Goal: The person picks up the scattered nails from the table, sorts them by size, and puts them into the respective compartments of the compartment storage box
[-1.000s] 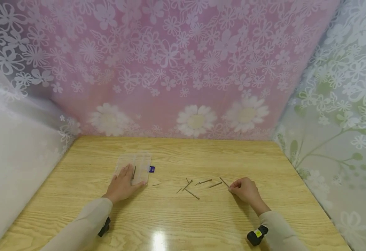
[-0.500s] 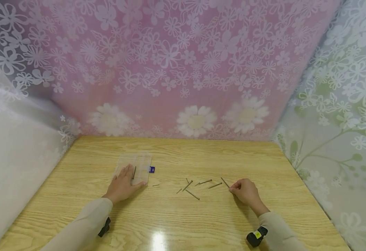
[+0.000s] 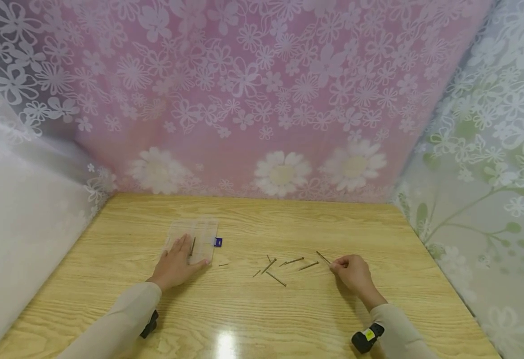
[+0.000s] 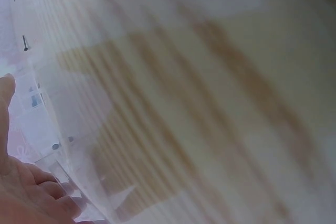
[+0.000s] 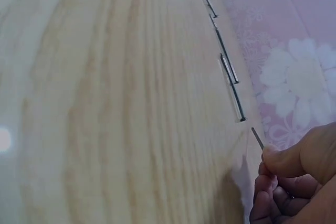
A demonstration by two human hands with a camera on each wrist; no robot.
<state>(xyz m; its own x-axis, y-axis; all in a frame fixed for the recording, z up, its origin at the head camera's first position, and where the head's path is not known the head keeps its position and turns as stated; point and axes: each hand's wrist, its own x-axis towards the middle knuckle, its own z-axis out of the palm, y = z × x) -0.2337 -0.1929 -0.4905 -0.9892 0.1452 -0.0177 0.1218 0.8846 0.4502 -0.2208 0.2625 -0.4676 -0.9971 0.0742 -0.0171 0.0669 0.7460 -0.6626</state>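
My right hand [image 3: 353, 274] pinches a long nail [image 3: 322, 257] between thumb and fingertips, at the right of the table. The nail's free end points away to the upper left; in the right wrist view the nail [image 5: 257, 137] sticks out past the thumb. My left hand [image 3: 176, 265] rests on a clear plastic divided box [image 3: 205, 228], fingers stretched over it and thumb at its near right corner. One nail [image 3: 192, 246] lies in the box beside the fingers. Between the hands lie several loose nails, including a long nail [image 3: 275, 278] and another nail [image 3: 308, 266].
A blue tab [image 3: 218, 242] sticks out at the box's right side. A small thin nail [image 3: 223, 265] lies just right of the box. The wooden table [image 3: 262, 319] meets a flowered pink cloth [image 3: 217, 99] at the back, with pale cloth on both sides.
My right hand has moved the pinched nail very slightly right, and its free end has lifted a little. The left hand stays on the box.
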